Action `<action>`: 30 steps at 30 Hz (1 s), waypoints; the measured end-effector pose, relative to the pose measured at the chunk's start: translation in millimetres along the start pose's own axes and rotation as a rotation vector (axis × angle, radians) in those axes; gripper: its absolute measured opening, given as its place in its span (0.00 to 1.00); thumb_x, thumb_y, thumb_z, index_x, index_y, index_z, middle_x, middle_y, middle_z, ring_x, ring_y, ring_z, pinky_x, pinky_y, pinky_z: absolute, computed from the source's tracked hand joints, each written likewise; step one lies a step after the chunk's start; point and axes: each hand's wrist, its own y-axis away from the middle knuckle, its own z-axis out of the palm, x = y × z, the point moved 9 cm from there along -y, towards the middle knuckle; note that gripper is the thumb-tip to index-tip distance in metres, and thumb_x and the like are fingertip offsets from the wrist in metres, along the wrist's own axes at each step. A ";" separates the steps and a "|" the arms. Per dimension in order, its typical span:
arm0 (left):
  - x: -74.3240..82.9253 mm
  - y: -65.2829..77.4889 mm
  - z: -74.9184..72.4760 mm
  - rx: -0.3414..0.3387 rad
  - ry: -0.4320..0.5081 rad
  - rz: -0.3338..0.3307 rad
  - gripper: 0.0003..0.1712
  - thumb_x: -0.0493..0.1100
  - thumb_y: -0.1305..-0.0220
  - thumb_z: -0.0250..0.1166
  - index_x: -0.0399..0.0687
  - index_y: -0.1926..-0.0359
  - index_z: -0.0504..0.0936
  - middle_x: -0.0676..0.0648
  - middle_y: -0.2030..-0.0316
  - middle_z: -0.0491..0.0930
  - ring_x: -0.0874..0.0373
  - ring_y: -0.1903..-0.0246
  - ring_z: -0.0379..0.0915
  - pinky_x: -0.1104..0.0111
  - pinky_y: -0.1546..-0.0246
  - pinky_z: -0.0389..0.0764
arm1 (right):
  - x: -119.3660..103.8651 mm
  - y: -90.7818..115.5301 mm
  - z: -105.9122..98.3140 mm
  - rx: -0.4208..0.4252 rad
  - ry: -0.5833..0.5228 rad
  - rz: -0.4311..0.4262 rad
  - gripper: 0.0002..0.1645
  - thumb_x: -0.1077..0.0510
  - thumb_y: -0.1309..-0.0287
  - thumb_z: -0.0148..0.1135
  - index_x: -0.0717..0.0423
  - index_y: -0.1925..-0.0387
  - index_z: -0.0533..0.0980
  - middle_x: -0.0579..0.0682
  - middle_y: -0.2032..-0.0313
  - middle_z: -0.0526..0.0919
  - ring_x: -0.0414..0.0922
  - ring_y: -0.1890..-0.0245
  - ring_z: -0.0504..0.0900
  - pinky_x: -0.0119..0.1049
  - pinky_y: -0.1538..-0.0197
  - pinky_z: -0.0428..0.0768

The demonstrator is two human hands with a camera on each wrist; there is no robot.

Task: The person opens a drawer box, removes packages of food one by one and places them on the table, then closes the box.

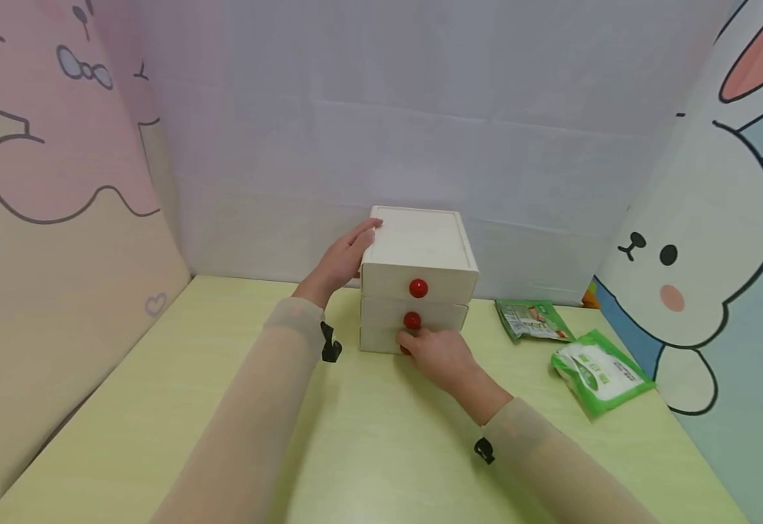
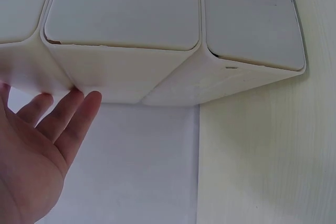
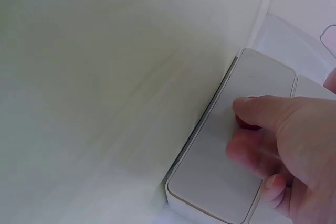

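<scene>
A white drawer cabinet (image 1: 421, 236) with stacked drawers and round red knobs stands on the table. My left hand (image 1: 342, 260) rests against the cabinet's left side, its thumb and fingers near the top edge. In the left wrist view, the fairly straight fingers (image 2: 79, 121) of that hand touch the side wall. At the cabinet's foot, my right hand (image 1: 443, 356) is at the lowest drawer. The right wrist view has thumb and fingers pinching the red knob (image 3: 248, 124) on the bottom drawer front (image 3: 210, 166), which looks flush; the hand partly hides the knob.
Two green packets lie right of the cabinet: a darker one (image 1: 532, 320) farther back and a green-and-white one (image 1: 601, 371) nearer. A pale wall covering (image 1: 421, 131) rises behind the table (image 1: 368, 451). Cartoon-printed panels (image 1: 702, 291) border both sides.
</scene>
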 end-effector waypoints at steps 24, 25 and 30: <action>7.4 -6.1 -7.2 0.018 -0.050 0.002 0.30 0.63 0.12 0.46 0.69 0.17 0.69 0.44 0.20 0.70 0.42 0.36 0.80 0.44 0.43 0.87 | -5.3 2.9 -6.0 0.062 0.055 -0.070 0.10 0.55 0.29 0.73 0.44 0.59 0.76 0.44 0.74 0.82 0.41 0.82 0.71 0.32 0.80 0.62; 6.9 -6.0 -6.5 0.018 -0.045 0.002 0.30 0.63 0.12 0.45 0.69 0.17 0.68 0.44 0.20 0.71 0.42 0.36 0.80 0.44 0.43 0.87 | -5.2 3.5 -6.6 0.067 0.054 -0.068 0.10 0.54 0.30 0.74 0.44 0.59 0.77 0.44 0.73 0.83 0.41 0.81 0.72 0.32 0.80 0.63; 3.0 -4.4 -3.8 0.026 -0.023 -0.004 0.30 0.64 0.13 0.45 0.71 0.17 0.68 0.46 0.20 0.71 0.43 0.37 0.81 0.45 0.43 0.87 | -4.6 5.2 -7.7 0.072 0.027 -0.059 0.11 0.54 0.32 0.77 0.44 0.59 0.78 0.44 0.72 0.85 0.42 0.80 0.75 0.33 0.79 0.67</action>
